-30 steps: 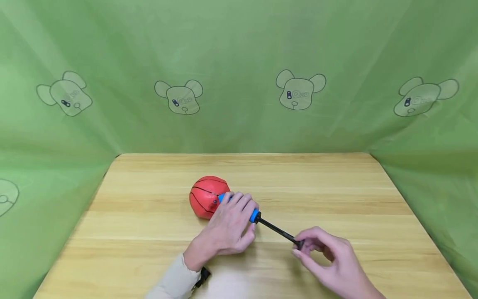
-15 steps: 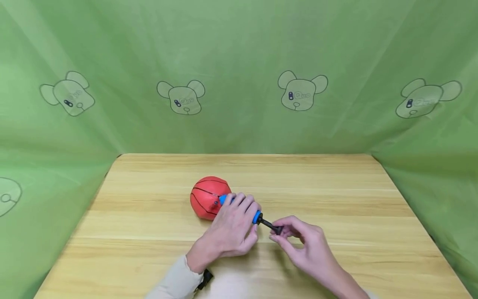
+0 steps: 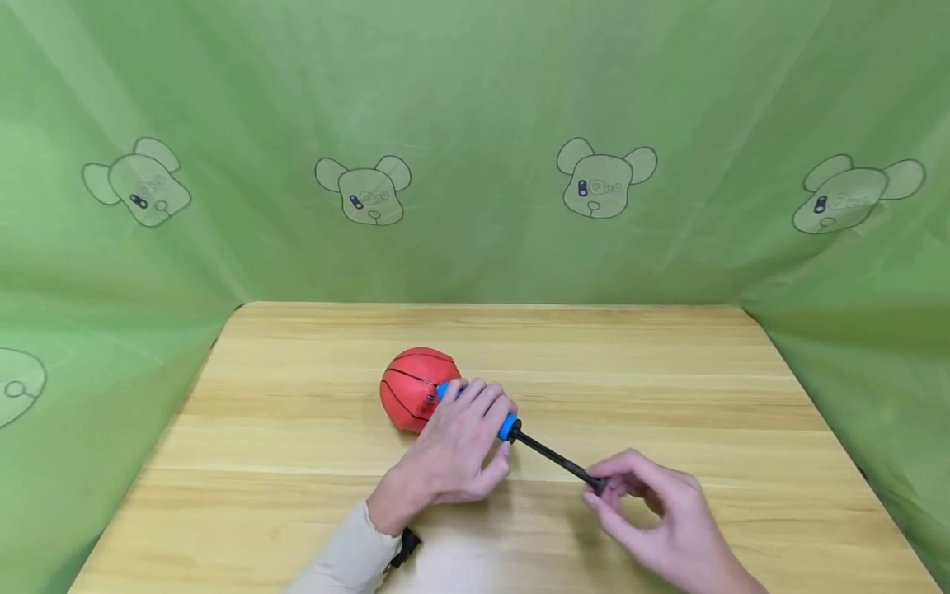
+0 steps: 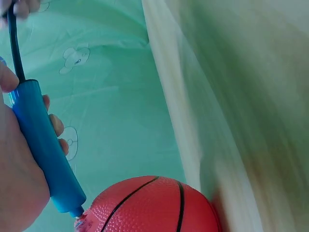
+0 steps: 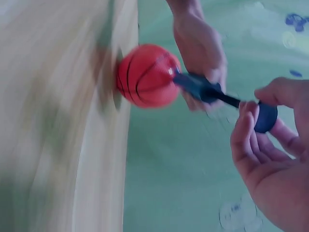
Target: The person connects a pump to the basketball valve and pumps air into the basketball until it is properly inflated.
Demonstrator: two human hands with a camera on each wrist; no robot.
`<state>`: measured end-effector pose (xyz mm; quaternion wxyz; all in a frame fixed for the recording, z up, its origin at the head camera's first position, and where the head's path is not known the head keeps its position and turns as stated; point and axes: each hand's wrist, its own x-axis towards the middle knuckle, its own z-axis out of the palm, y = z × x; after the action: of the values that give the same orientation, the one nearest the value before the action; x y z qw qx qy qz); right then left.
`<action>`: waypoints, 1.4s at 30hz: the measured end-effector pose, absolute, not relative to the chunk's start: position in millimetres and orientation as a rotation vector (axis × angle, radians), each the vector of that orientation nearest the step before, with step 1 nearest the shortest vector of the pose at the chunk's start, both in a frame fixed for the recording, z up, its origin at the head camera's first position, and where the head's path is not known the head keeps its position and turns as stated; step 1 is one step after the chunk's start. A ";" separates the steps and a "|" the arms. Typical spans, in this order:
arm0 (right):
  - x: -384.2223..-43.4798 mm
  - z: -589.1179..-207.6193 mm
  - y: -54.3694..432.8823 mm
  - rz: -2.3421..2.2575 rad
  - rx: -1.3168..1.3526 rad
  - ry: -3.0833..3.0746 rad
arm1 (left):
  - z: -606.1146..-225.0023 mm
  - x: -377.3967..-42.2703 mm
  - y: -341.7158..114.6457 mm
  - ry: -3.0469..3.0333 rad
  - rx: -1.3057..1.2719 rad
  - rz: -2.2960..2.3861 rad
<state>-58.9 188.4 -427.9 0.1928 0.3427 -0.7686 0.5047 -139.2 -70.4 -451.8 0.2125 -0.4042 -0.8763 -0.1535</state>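
A small red ball with black basketball lines [image 3: 412, 388] rests on the table and looks a little dented rather than fully round. My left hand [image 3: 456, 450] grips the blue barrel of a hand pump [image 4: 46, 145], whose nozzle end meets the ball in the left wrist view. Out of the barrel's other end runs a long black rod [image 3: 552, 454]. Its dark end knob [image 5: 265, 117] is pinched between the thumb and fingers of my right hand [image 3: 664, 516]. Most of the barrel is hidden under my left hand in the head view.
Beneath everything is a light wooden table [image 3: 297, 495]. Green cloth [image 3: 475, 148] with printed bear heads hangs behind it and at both sides. A black object [image 3: 405, 548] shows at my left wrist by the sleeve.
Half a second ago my right hand had pushed the rod mostly into the barrel. Now it has drawn back to the lower right, and the rod is long again. The left hand stays nearly still.
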 end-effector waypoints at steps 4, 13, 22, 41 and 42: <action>-45.4 -420.9 204.0 1.445 0.936 -2.197 | -449.2 -139.8 -70.3 -2.433 -1.130 -0.422; -70.2 -434.3 181.1 1.452 0.991 -2.168 | -453.0 -134.6 -62.5 -2.392 -1.112 -0.382; -91.2 -438.8 149.9 1.343 0.984 -2.204 | -453.0 -133.4 -60.0 -2.370 -1.125 -0.388; -53.9 -422.2 189.6 1.321 0.983 -2.136 | -450.5 -136.3 -65.9 -2.428 -1.106 -0.462; -58.0 -423.2 186.1 1.317 0.980 -2.142 | -450.4 -135.5 -64.1 -2.429 -1.102 -0.465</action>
<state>-58.0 186.1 -423.2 0.2196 0.3544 -0.7742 0.4762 -135.5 -64.1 -450.4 0.2154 -0.3974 -0.8761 -0.1677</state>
